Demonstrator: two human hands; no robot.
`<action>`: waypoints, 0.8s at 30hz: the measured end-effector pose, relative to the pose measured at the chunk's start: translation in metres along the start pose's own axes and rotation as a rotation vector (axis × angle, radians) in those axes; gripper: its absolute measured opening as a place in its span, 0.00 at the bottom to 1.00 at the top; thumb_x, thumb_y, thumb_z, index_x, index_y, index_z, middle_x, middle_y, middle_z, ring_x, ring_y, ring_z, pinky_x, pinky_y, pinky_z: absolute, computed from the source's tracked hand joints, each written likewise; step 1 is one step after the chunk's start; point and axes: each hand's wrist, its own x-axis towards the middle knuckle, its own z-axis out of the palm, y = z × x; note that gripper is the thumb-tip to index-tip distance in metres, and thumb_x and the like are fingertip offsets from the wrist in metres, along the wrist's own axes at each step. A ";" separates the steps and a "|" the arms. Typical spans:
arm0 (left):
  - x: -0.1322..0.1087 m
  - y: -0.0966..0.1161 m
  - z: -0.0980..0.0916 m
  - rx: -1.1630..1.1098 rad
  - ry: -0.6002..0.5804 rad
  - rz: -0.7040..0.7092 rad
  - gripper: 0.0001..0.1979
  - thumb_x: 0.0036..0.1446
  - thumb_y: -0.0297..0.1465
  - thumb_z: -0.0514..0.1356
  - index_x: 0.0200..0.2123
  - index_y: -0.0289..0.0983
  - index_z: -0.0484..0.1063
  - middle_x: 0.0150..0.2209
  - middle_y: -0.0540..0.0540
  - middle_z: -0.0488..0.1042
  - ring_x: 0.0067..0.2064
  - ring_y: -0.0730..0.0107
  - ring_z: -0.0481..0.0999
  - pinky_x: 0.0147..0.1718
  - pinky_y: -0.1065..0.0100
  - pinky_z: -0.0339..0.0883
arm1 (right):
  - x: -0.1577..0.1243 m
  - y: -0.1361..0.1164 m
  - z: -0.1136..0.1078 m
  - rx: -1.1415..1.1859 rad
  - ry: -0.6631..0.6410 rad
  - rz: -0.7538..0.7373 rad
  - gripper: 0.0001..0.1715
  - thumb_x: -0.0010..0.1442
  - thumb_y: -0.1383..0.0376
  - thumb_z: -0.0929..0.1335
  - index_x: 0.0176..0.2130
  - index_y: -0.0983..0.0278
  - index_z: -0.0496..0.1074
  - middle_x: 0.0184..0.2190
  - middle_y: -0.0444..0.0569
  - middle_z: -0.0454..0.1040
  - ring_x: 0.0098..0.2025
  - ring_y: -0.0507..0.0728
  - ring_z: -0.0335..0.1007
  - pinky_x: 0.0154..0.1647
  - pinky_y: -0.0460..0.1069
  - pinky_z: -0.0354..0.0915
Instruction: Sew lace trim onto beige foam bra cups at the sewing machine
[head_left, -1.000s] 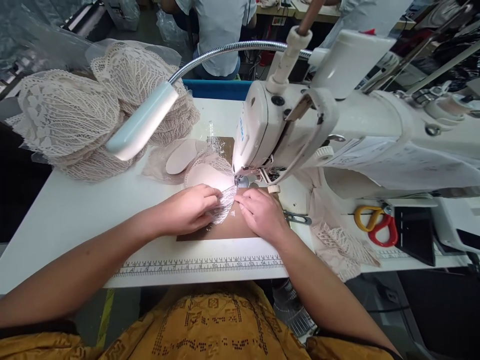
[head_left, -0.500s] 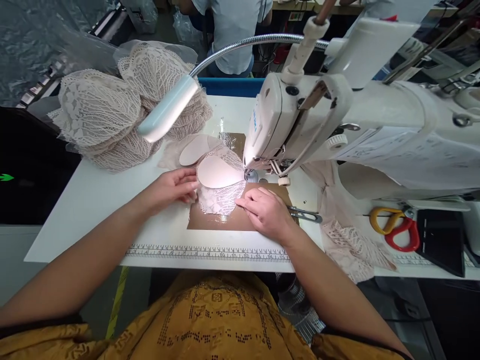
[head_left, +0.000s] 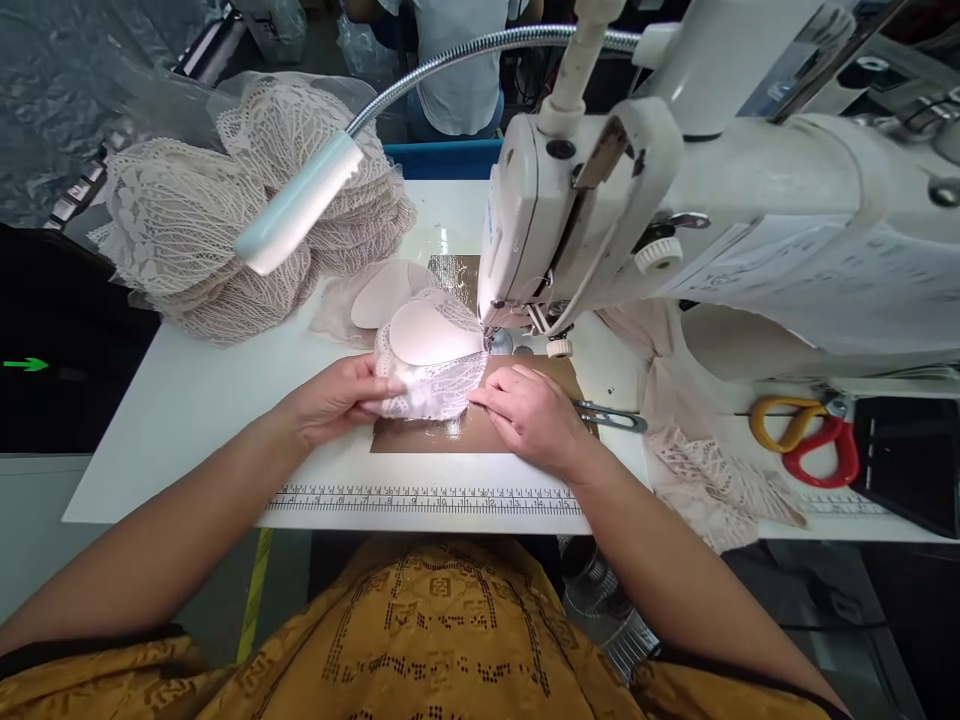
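Note:
A pale lace piece (head_left: 450,385) with a smooth oval pad on it lies under the needle area of the white sewing machine (head_left: 517,215). My left hand (head_left: 337,398) pinches the left edge of the lace between thumb and fingers. At the lace's lower right edge, my right hand (head_left: 525,412) has its fingertips closed on the fabric, resting over the brown plate (head_left: 420,438). A second pad (head_left: 382,293) on sheer fabric lies behind, to the left.
Stacked lace pieces (head_left: 187,230) fill the back left under a lamp (head_left: 300,205). Thread snips (head_left: 611,416) lie right of my right hand. Farther right are draped fabric (head_left: 705,470), scissors (head_left: 817,450) and a black device (head_left: 911,460). A person (head_left: 457,70) is beyond the table.
My left hand has closed on the left edge of the lace, lifting and folding it slightly. My right hand stays at the lower right edge. The view has shifted a little.

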 end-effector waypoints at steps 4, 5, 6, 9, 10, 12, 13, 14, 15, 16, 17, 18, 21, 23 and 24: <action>-0.029 -0.004 -0.025 0.522 0.028 -0.019 0.15 0.53 0.37 0.66 0.31 0.37 0.62 0.25 0.55 0.60 0.23 0.80 0.58 0.20 0.77 0.53 | -0.002 0.001 0.000 0.000 0.019 0.006 0.17 0.60 0.74 0.64 0.43 0.63 0.79 0.31 0.48 0.73 0.33 0.55 0.63 0.34 0.49 0.57; -0.038 0.001 -0.029 0.669 -0.016 -0.035 0.14 0.55 0.37 0.65 0.31 0.37 0.63 0.25 0.54 0.61 0.25 0.79 0.60 0.22 0.77 0.55 | -0.002 0.002 0.000 0.003 0.034 0.019 0.17 0.60 0.73 0.64 0.43 0.63 0.79 0.31 0.47 0.74 0.33 0.55 0.64 0.34 0.49 0.57; -0.047 0.007 -0.032 0.797 -0.096 -0.071 0.12 0.57 0.38 0.63 0.32 0.38 0.64 0.26 0.53 0.63 0.25 0.77 0.61 0.22 0.76 0.55 | -0.003 0.003 0.000 0.007 0.054 0.040 0.17 0.60 0.73 0.64 0.42 0.63 0.79 0.31 0.47 0.75 0.34 0.55 0.65 0.34 0.49 0.58; -0.062 0.033 -0.025 0.995 -0.374 -0.064 0.08 0.61 0.37 0.59 0.36 0.38 0.70 0.29 0.51 0.70 0.28 0.73 0.67 0.25 0.73 0.59 | -0.003 0.006 0.001 0.005 0.116 0.145 0.18 0.59 0.74 0.63 0.42 0.64 0.79 0.33 0.48 0.77 0.35 0.55 0.68 0.36 0.50 0.60; -0.063 0.041 -0.018 1.010 -0.435 -0.001 0.07 0.62 0.36 0.58 0.38 0.39 0.72 0.32 0.50 0.72 0.31 0.72 0.69 0.28 0.73 0.62 | -0.003 0.007 0.001 -0.002 0.128 0.178 0.19 0.58 0.75 0.62 0.42 0.64 0.79 0.34 0.48 0.77 0.35 0.56 0.69 0.36 0.50 0.61; -0.055 0.053 -0.001 1.023 -0.484 0.185 0.07 0.63 0.34 0.57 0.41 0.40 0.74 0.37 0.48 0.75 0.37 0.70 0.73 0.34 0.72 0.65 | -0.002 0.008 0.001 -0.021 0.132 0.218 0.19 0.58 0.75 0.62 0.42 0.64 0.79 0.35 0.48 0.78 0.36 0.56 0.70 0.37 0.50 0.62; -0.046 0.055 0.007 1.039 -0.485 0.288 0.08 0.64 0.33 0.57 0.42 0.40 0.74 0.39 0.48 0.75 0.38 0.70 0.74 0.36 0.72 0.65 | -0.002 0.009 0.000 -0.029 0.127 0.226 0.19 0.58 0.74 0.63 0.42 0.64 0.79 0.36 0.48 0.78 0.36 0.56 0.70 0.37 0.50 0.62; -0.035 0.056 0.014 1.073 -0.465 0.394 0.08 0.64 0.33 0.56 0.42 0.40 0.75 0.39 0.47 0.75 0.38 0.69 0.74 0.36 0.72 0.66 | -0.001 0.009 0.000 -0.035 0.118 0.227 0.18 0.58 0.74 0.63 0.42 0.64 0.79 0.36 0.48 0.78 0.36 0.56 0.70 0.37 0.50 0.62; -0.023 0.054 0.020 1.129 -0.430 0.487 0.08 0.64 0.33 0.56 0.42 0.39 0.75 0.39 0.46 0.75 0.38 0.69 0.74 0.36 0.72 0.66 | -0.001 0.008 0.000 -0.044 0.108 0.227 0.18 0.58 0.74 0.63 0.42 0.64 0.79 0.36 0.48 0.78 0.37 0.56 0.70 0.38 0.50 0.62; -0.009 0.051 0.025 1.197 -0.385 0.578 0.09 0.65 0.33 0.55 0.41 0.37 0.75 0.39 0.45 0.75 0.37 0.69 0.74 0.36 0.71 0.66 | 0.000 0.008 -0.001 -0.054 0.097 0.225 0.18 0.58 0.74 0.63 0.42 0.64 0.79 0.35 0.49 0.78 0.37 0.57 0.70 0.38 0.50 0.62; 0.006 0.046 0.027 1.272 -0.330 0.663 0.10 0.65 0.33 0.55 0.41 0.36 0.75 0.38 0.43 0.75 0.37 0.68 0.74 0.36 0.70 0.66 | 0.000 0.008 -0.001 -0.064 0.086 0.223 0.18 0.58 0.74 0.63 0.42 0.64 0.79 0.35 0.49 0.78 0.37 0.57 0.70 0.37 0.50 0.62; 0.020 0.040 0.028 1.344 -0.291 0.740 0.11 0.65 0.34 0.55 0.41 0.35 0.75 0.38 0.42 0.75 0.37 0.66 0.74 0.36 0.68 0.66 | 0.001 0.007 -0.002 -0.072 0.076 0.223 0.18 0.58 0.74 0.63 0.42 0.64 0.79 0.35 0.49 0.78 0.37 0.57 0.70 0.37 0.50 0.62; 0.053 0.022 0.026 1.482 -0.219 0.932 0.14 0.66 0.35 0.53 0.40 0.33 0.75 0.36 0.42 0.74 0.36 0.64 0.74 0.35 0.66 0.65 | 0.002 0.007 -0.002 -0.083 0.063 0.229 0.18 0.59 0.74 0.63 0.42 0.64 0.79 0.34 0.49 0.77 0.37 0.56 0.70 0.36 0.50 0.61; 0.065 0.013 0.023 1.512 -0.155 1.019 0.15 0.67 0.35 0.52 0.37 0.34 0.75 0.32 0.43 0.74 0.33 0.66 0.73 0.33 0.66 0.63 | 0.002 0.007 -0.002 -0.082 0.062 0.236 0.18 0.59 0.74 0.62 0.42 0.63 0.79 0.34 0.48 0.77 0.36 0.56 0.70 0.35 0.50 0.61; 0.068 0.010 0.022 1.510 -0.122 1.051 0.15 0.68 0.34 0.51 0.35 0.34 0.74 0.30 0.44 0.73 0.32 0.67 0.72 0.33 0.67 0.62 | 0.003 0.007 -0.002 -0.081 0.062 0.238 0.18 0.59 0.74 0.62 0.43 0.63 0.79 0.33 0.48 0.76 0.36 0.56 0.69 0.35 0.49 0.61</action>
